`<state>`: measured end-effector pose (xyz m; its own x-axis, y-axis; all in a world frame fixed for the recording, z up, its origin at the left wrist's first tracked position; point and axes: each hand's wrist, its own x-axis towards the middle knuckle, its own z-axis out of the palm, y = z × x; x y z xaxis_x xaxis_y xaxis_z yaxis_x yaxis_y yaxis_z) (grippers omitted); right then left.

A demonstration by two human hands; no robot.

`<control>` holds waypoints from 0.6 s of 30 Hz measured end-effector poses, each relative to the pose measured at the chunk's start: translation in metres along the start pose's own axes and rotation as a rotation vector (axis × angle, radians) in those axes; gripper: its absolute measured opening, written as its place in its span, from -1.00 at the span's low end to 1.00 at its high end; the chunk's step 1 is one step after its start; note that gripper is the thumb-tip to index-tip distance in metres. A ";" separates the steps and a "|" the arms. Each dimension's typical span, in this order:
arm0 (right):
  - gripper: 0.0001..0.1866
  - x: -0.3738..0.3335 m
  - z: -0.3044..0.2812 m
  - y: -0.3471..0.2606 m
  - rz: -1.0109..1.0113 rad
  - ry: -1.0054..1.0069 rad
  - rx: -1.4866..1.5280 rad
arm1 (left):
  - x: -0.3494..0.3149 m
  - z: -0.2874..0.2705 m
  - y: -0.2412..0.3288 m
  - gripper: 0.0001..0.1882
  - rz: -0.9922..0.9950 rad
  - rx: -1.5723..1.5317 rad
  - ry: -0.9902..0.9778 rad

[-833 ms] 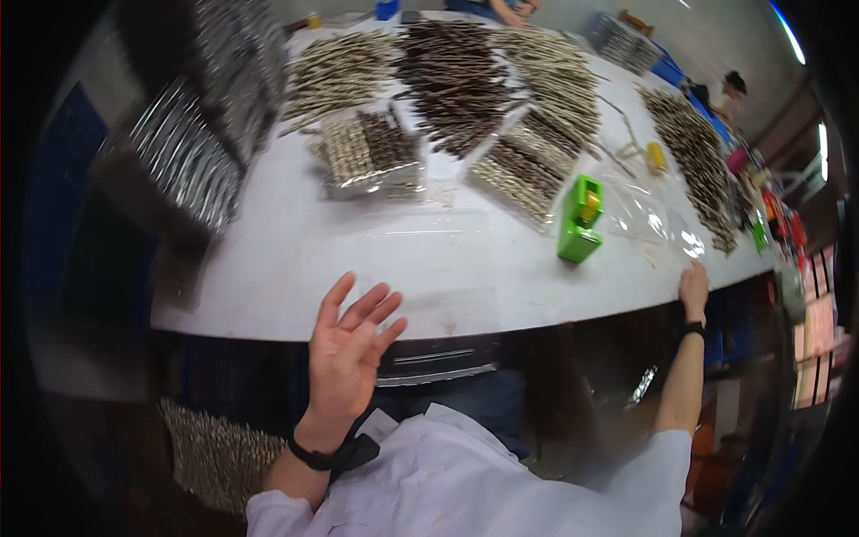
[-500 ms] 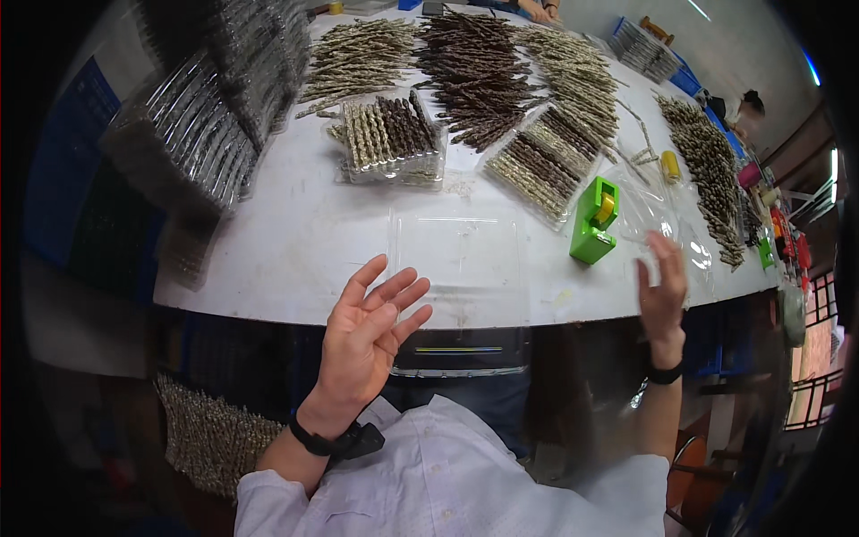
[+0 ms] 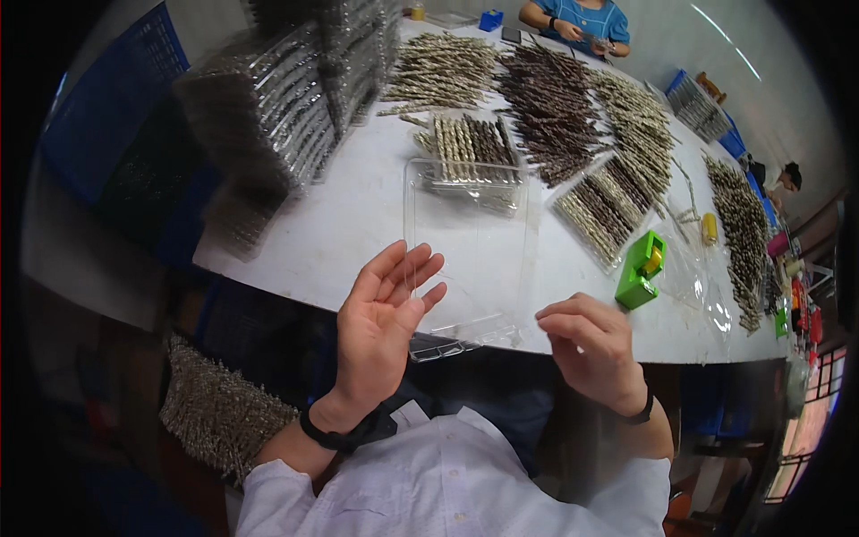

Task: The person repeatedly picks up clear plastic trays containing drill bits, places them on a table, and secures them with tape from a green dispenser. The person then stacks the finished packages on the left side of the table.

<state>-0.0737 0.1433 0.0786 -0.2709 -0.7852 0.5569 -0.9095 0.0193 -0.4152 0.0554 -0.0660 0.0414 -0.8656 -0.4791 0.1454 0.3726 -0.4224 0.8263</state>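
Note:
Between my hands, at the table's front edge, is an opened clear plastic box (image 3: 472, 335). Its clear lid (image 3: 530, 224) overlaps the view of a filled pack behind. My left hand (image 3: 380, 313) is palm up with fingers apart, its fingertips by the lid's left edge; whether they touch it I cannot tell. To the right of the box, my right hand (image 3: 592, 349) has bent fingers with the thumb apart, and nothing shows in it. A green tape dispenser (image 3: 640, 273) with yellow tape stands beyond the right hand.
Packs of cream and brown twisted sticks (image 3: 470, 148) lie ahead, before loose heaps (image 3: 550, 107). Tall stacks of filled clear packs (image 3: 259, 107) rise at left. A yellow roll (image 3: 710, 228) sits at right. Across the table is a person in blue (image 3: 586, 22).
My right hand has come left, from beside the tape dispenser to the plastic box. The lid appears raised and now overlaps the packs behind. The view has shifted, showing more of the far person.

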 end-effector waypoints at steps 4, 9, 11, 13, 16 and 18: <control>-0.69 0.017 0.015 -0.006 0.009 -0.061 0.067 | 0.001 -0.001 0.006 -0.43 0.091 0.000 -0.005; -0.61 0.033 0.045 -0.039 -0.103 -0.100 -0.310 | 0.006 0.008 0.004 -0.41 0.158 -0.105 0.056; -0.63 0.037 0.061 -0.042 -0.166 -0.042 -0.459 | 0.008 0.016 0.007 -0.41 0.136 -0.160 0.059; -0.65 0.039 0.068 -0.037 -0.214 0.018 -0.535 | 0.012 0.020 0.004 -0.41 0.113 -0.187 0.053; -0.67 0.045 0.063 -0.025 -0.247 0.128 -0.492 | 0.019 0.025 0.003 -0.43 0.113 -0.181 -0.032; -0.64 0.043 0.053 -0.003 -0.157 0.259 -0.332 | 0.030 0.024 0.003 -0.49 0.159 -0.103 -0.123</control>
<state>-0.0657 0.0768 0.0659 -0.1527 -0.6144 0.7741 -0.9864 0.1429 -0.0812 0.0226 -0.0626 0.0612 -0.8252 -0.4509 0.3401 0.5345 -0.4287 0.7284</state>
